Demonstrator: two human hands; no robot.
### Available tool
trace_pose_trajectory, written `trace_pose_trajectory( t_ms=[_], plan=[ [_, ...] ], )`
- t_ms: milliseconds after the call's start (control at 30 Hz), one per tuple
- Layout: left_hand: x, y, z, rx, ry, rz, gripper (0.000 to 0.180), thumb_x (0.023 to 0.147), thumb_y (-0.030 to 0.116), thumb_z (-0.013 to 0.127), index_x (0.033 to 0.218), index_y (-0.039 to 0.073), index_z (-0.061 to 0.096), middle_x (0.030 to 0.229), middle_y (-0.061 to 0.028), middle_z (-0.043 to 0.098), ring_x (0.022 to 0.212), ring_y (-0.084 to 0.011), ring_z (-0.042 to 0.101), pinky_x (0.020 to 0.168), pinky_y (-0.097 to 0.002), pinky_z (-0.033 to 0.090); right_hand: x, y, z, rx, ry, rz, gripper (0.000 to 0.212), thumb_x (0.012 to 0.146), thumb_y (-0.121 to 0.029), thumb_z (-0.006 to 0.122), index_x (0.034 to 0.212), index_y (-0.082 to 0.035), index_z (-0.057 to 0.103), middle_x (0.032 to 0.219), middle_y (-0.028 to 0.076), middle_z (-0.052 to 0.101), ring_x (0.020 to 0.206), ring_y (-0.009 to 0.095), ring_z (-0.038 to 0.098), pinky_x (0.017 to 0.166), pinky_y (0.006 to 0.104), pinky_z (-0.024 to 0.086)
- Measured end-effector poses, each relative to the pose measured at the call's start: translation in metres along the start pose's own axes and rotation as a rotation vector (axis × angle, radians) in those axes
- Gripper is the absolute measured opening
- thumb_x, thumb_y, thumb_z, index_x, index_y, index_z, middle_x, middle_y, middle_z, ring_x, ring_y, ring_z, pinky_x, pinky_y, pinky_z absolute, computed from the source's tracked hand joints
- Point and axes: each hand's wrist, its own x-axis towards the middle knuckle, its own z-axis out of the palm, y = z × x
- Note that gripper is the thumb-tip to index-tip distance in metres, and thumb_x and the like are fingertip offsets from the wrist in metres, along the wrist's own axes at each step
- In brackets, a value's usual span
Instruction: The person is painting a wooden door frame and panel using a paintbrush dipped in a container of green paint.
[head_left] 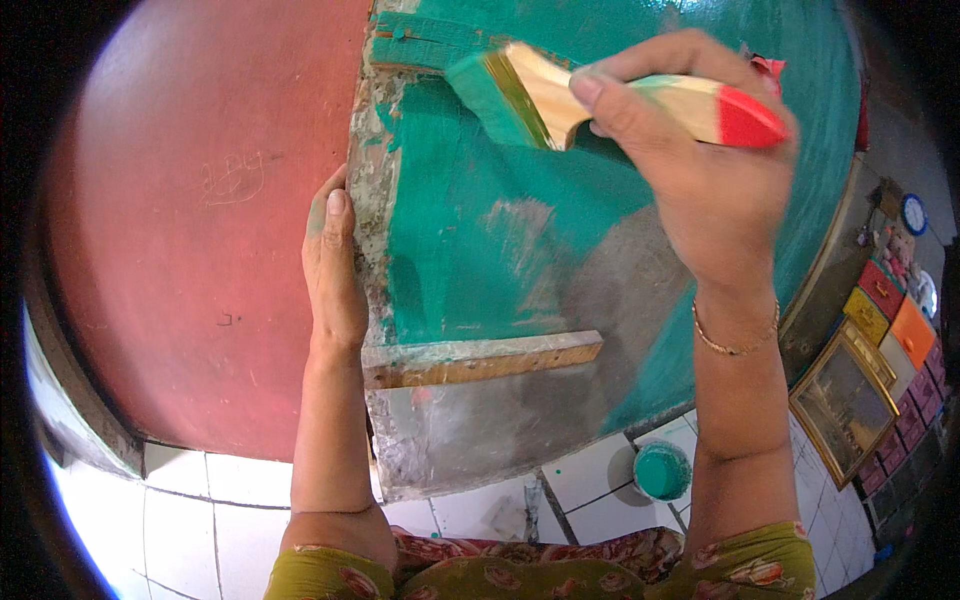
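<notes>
My right hand [690, 150] grips a wide flat paintbrush [545, 85] by its pale wooden handle, which ends in a red tip. Teal paint coats the bristles, which are close to or against the upper part of a partly painted panel [450, 200]; a gap cannot be made out. Wet-looking teal covers much of that panel, while its lower part is grey and bare. On the panel's rough, flaking left edge, my left hand [335, 260] is closed, thumb toward me, some fingers hidden. A wooden batten [490, 358] crosses the panel low down, and a teal-smeared batten [425, 42] crosses near the top.
A round tub of teal paint [662, 470] stands on the white tiled floor [590, 475], near my right forearm. Left of the panel is a reddish surface [200, 230]. At far right are a gold-framed picture [845, 405], coloured drawers [880, 290] and a blue-rimmed clock [914, 214].
</notes>
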Motion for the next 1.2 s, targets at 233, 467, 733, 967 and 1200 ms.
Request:
trace_pose_trajectory(
  t_ms=[233,467,733,967,1200],
  plan=[
    [-0.002,0.014,0.009,-0.023,-0.039,-0.035,0.065,0.105,0.046,0.030,0.140,-0.008,0.043,0.140,-0.0181,0.052,0.129,-0.0268,0.048,0.112,-0.0392,0.032,0.015,0.006,0.017,0.113,0.064,-0.201,0.009,0.085,-0.006,0.075,0.089,-0.001,0.068,0.080,0.004,0.069,0.069,0.009,0.065,0.062,0.0215,0.051],
    [-0.003,0.004,0.000,-0.010,-0.040,-0.008,0.068,0.104,0.049,0.032,0.141,-0.008,0.042,0.140,-0.0185,0.052,0.128,-0.0278,0.049,0.111,-0.0403,0.034,-0.008,0.023,-0.032,-0.035,0.194,0.042,0.010,0.084,-0.005,0.076,0.090,0.000,0.070,0.086,0.005,0.071,0.072,0.011,0.068,0.066,0.0207,0.054],
    [0.001,0.012,0.006,-0.105,-0.048,-0.041,0.073,0.103,0.052,0.032,0.140,-0.010,0.041,0.140,-0.0203,0.051,0.128,-0.0286,0.049,0.111,-0.0404,0.034,-0.012,0.027,0.015,0.245,0.249,-0.062,0.013,0.083,-0.001,0.076,0.092,0.002,0.067,0.088,0.010,0.071,0.074,0.015,0.070,0.067,0.0257,0.059],
    [-0.004,0.014,0.005,-0.037,-0.019,0.000,0.069,0.105,0.049,0.030,0.140,-0.009,0.042,0.139,-0.0196,0.053,0.127,-0.0279,0.051,0.111,-0.0399,0.035,-0.090,0.104,-0.073,-0.148,0.508,0.332,0.008,0.085,-0.004,0.074,0.088,0.000,0.068,0.083,0.004,0.068,0.075,0.011,0.065,0.067,0.0249,0.057],
    [0.000,0.004,0.004,-0.046,0.046,0.010,0.059,0.107,0.040,0.030,0.138,-0.008,0.047,0.131,-0.0163,0.057,0.121,-0.0240,0.054,0.106,-0.0356,0.039,-0.095,0.092,-0.101,-0.114,0.652,0.387,0.010,0.087,-0.004,0.073,0.091,0.003,0.067,0.086,0.010,0.070,0.071,0.015,0.069,0.064,0.0275,0.059]
  ],
)
